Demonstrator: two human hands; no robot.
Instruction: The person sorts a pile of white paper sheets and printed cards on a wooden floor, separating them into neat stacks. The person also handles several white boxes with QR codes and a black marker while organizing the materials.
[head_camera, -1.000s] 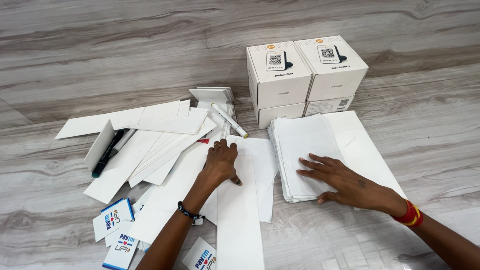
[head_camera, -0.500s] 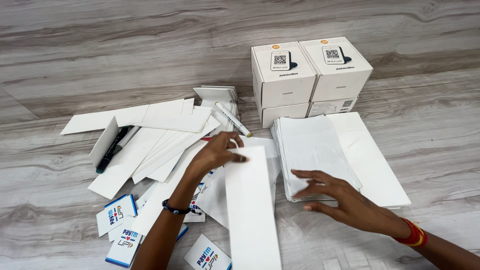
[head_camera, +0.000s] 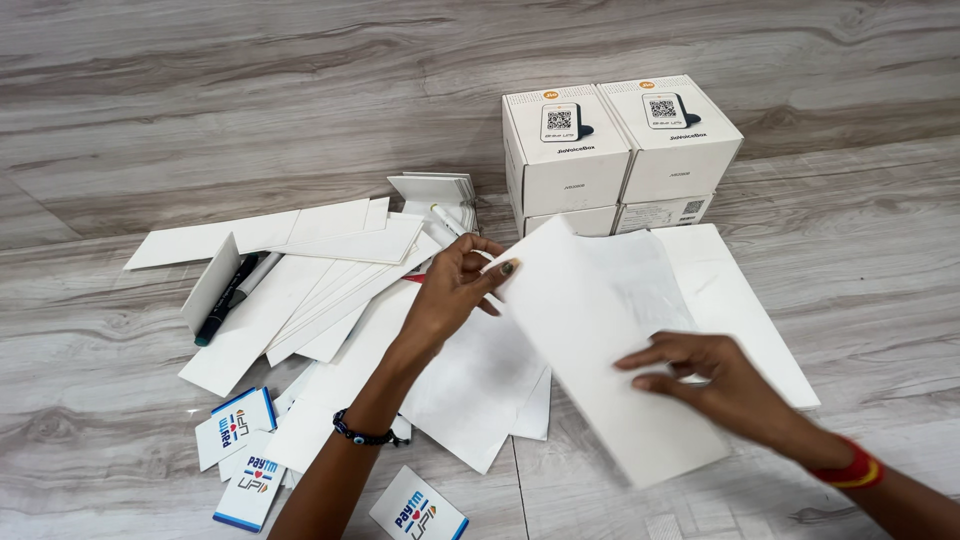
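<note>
Grey wood floor, left hand (head_camera: 455, 290) and right hand (head_camera: 705, 372) pinching white card (head_camera: 600, 360), stacked white boxes (head_camera: 620, 150) closed

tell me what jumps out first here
A long white card tilted across the middle, the left hand pinching its top corner, the right hand at its lower edge. Behind stand stacked white boxes; to the left, white strips fan over the grey wood floor.

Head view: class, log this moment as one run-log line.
left hand: grips white strip top | right hand: on strip side | strip: lifted, tilted | boxes: behind
</note>
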